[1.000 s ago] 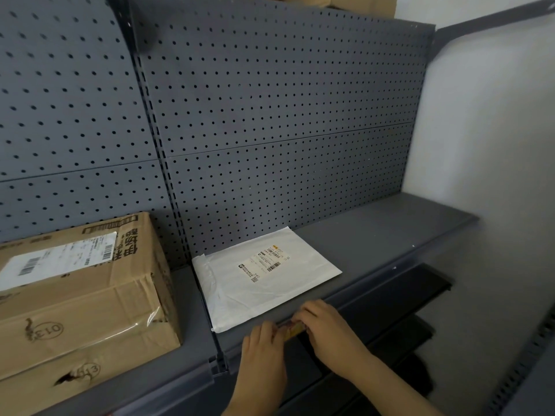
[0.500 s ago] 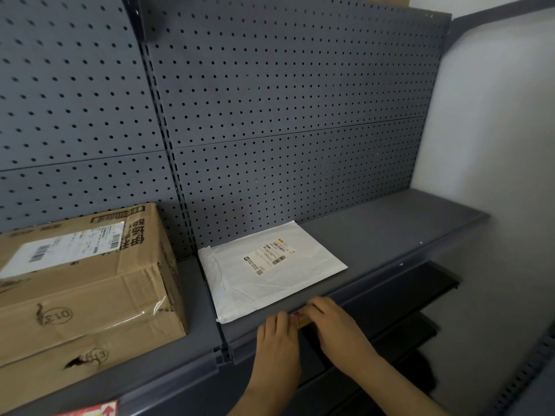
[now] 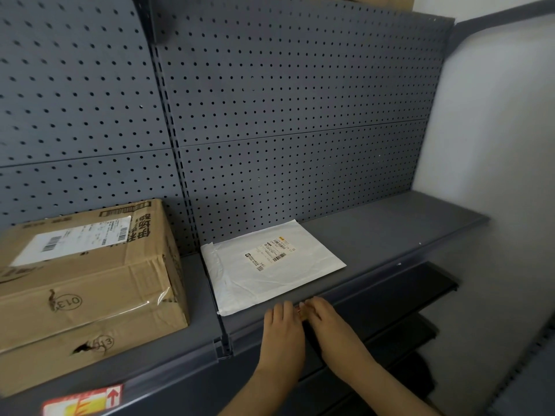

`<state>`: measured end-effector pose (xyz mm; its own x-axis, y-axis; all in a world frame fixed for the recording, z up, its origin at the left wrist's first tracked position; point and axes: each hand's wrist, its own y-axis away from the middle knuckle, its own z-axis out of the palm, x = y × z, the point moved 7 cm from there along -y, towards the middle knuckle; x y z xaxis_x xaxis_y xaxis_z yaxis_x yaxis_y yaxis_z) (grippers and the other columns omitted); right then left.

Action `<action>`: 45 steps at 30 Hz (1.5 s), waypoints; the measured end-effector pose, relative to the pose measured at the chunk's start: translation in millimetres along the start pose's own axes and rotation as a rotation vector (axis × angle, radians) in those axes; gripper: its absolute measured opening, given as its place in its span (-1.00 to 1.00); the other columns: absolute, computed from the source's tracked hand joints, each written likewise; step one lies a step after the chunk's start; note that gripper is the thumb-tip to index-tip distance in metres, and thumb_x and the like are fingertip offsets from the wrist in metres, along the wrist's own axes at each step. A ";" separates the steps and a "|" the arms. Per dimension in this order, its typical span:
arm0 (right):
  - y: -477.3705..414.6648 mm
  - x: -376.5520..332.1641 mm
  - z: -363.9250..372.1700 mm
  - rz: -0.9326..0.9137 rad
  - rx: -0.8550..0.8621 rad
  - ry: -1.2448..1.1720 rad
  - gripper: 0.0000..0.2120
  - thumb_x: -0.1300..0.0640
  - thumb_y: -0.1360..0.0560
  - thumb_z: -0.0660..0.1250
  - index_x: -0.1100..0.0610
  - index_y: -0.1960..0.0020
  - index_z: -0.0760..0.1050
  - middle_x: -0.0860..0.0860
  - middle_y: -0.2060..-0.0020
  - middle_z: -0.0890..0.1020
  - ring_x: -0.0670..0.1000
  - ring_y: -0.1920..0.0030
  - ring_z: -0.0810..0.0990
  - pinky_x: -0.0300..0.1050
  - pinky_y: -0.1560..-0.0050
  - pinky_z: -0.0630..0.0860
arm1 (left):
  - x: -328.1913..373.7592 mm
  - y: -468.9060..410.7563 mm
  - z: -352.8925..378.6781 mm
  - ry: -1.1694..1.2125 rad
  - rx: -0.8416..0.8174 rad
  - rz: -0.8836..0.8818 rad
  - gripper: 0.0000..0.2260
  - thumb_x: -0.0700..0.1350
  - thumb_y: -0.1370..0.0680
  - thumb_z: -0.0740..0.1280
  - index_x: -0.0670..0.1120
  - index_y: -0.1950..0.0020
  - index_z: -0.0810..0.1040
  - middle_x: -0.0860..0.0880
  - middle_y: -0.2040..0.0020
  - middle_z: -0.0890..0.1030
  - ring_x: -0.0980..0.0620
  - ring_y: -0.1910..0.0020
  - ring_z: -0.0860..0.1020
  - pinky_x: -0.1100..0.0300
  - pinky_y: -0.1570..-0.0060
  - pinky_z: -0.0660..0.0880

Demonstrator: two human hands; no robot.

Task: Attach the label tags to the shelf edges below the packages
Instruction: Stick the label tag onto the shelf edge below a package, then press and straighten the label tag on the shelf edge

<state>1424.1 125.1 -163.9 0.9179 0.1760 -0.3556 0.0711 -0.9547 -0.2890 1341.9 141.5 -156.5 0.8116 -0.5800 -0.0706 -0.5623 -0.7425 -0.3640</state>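
A white mailer package lies flat on the grey shelf. Just below it, on the shelf's front edge, my left hand and my right hand press side by side on a small red and yellow label tag. Only a sliver of the tag shows between my fingers. A brown cardboard box marked 013 stands on the shelf to the left. Another red and yellow label tag sits on the shelf edge below that box.
A grey pegboard back panel rises behind the shelf. A white wall closes the right side. Darker lower shelves jut out beneath my hands. A slotted upright divides the two shelf bays.
My view has dropped slightly, bringing the tag under the box into sight at the bottom left. Both hands have stayed on the tag at the shelf edge, sliding slightly closer together.
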 end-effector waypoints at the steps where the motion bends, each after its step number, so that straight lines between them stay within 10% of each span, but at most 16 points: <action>1: 3.6 -2.4 1.8 0.012 0.007 -0.036 -0.47 0.28 -0.55 0.21 0.09 -0.46 0.15 -0.10 -0.46 0.10 -0.01 -0.45 0.17 -0.18 -0.40 0.22 | -0.1 1.8 0.6 0.016 0.013 -0.007 -0.59 -0.15 0.08 0.50 -0.09 0.25 0.62 -0.06 0.28 0.54 -0.01 0.34 0.51 0.13 0.30 0.54; 4: 18.6 -9.0 18.0 0.103 -0.024 -0.096 -0.31 0.22 -0.56 0.22 -0.06 -0.51 -0.12 -0.18 -0.45 -0.20 -0.07 -0.48 -0.14 -0.18 -0.44 0.00 | -0.6 16.4 1.1 0.111 0.068 -0.024 -0.47 -0.11 0.06 0.50 -0.08 0.10 0.64 -0.02 0.19 0.59 0.00 0.24 0.57 0.14 0.24 0.57; 11: 48.9 -47.2 42.9 0.077 0.084 -0.166 -0.57 0.19 -0.53 0.14 0.00 -0.39 0.24 -0.05 -0.36 0.28 -0.10 -0.34 0.33 -0.42 -0.23 0.19 | -25.3 78.5 1.8 0.144 0.213 -0.064 -0.59 -0.02 -0.23 0.11 -0.01 0.09 0.66 0.03 0.08 0.46 0.04 0.14 0.35 0.13 0.14 0.23; 15: 38.5 -98.1 52.1 -0.079 -0.125 -0.090 -0.41 0.30 -0.44 0.19 -0.04 -0.42 0.24 -0.11 -0.43 0.15 -0.10 -0.44 0.12 -0.28 -0.38 0.07 | -66.5 117.4 -5.8 0.086 0.198 -0.198 -0.60 -0.02 -0.21 0.10 0.08 0.10 0.64 0.08 0.08 0.44 0.08 0.16 0.37 0.19 0.21 0.29; 19: 18.1 -160.7 73.8 -0.154 -0.061 -0.158 -0.65 -0.02 -0.59 0.10 -0.28 -0.35 0.24 -0.38 -0.32 0.17 -0.36 -0.33 0.16 -0.50 -0.27 0.04 | -125.6 150.9 -31.8 0.034 0.233 -0.298 -0.67 0.03 -0.20 0.13 0.17 0.11 0.54 0.06 0.15 0.49 0.12 0.35 0.56 0.26 0.44 0.47; 23: 8.8 -220.6 95.7 -0.350 0.019 -0.193 -0.83 -0.02 -0.26 0.27 -0.18 0.20 0.60 -0.30 0.08 0.43 -0.29 0.19 0.55 -0.44 0.14 0.42 | -199.5 190.9 -65.7 0.030 0.404 -0.395 -0.62 -0.09 -0.17 0.26 0.03 0.02 0.39 0.02 0.06 0.36 0.01 0.32 0.57 0.28 0.53 0.46; 28: -7.2 -270.0 106.5 -0.271 -0.023 -0.129 -0.38 0.18 0.19 0.60 -0.19 0.17 0.58 -0.25 0.15 0.55 -0.25 0.15 0.53 -0.44 0.21 0.50 | -269.3 227.3 -90.6 0.094 0.396 -0.568 -0.55 -0.40 -0.04 0.52 -0.10 0.14 0.61 -0.12 0.17 0.55 -0.10 0.38 0.55 0.08 0.46 0.53; 33: -8.8 -290.0 108.3 -0.182 -0.020 -0.135 -0.47 0.21 -0.09 0.60 -0.08 -0.01 0.59 -0.20 -0.01 0.54 -0.21 -0.05 0.51 -0.41 0.03 0.45 | -287.1 240.5 -86.6 0.251 0.348 -0.529 -0.60 -0.44 -0.17 0.51 -0.08 0.11 0.60 -0.07 0.20 0.55 -0.03 0.35 0.53 0.21 0.37 0.45; 37: -3.6 -293.5 112.6 -0.190 -0.017 -0.181 -0.55 0.26 -0.50 0.22 -0.05 -0.34 0.36 -0.16 -0.30 0.32 -0.13 -0.32 0.28 -0.27 -0.26 0.29 | -285.3 242.8 -75.7 0.311 0.312 -0.426 -0.58 -0.43 -0.20 0.49 -0.11 0.02 0.62 -0.06 0.19 0.56 0.00 0.30 0.56 0.22 0.33 0.50; 45: -4.4 -295.9 114.3 -0.189 -0.017 -0.120 -0.50 0.32 -0.30 0.42 -0.01 -0.19 0.49 -0.11 -0.14 0.46 -0.04 -0.15 0.47 -0.17 -0.12 0.45 | -283.6 250.6 -62.3 0.349 0.288 -0.392 -0.79 -0.25 -0.36 0.26 -0.04 0.05 0.51 -0.05 0.10 0.59 0.06 0.20 0.51 0.26 0.24 0.49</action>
<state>1107.5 104.7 -159.0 0.8344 0.3790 -0.4002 0.2451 -0.9055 -0.3465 961.0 99.1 -169.9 0.8224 -0.3927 0.4115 -0.1260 -0.8312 -0.5415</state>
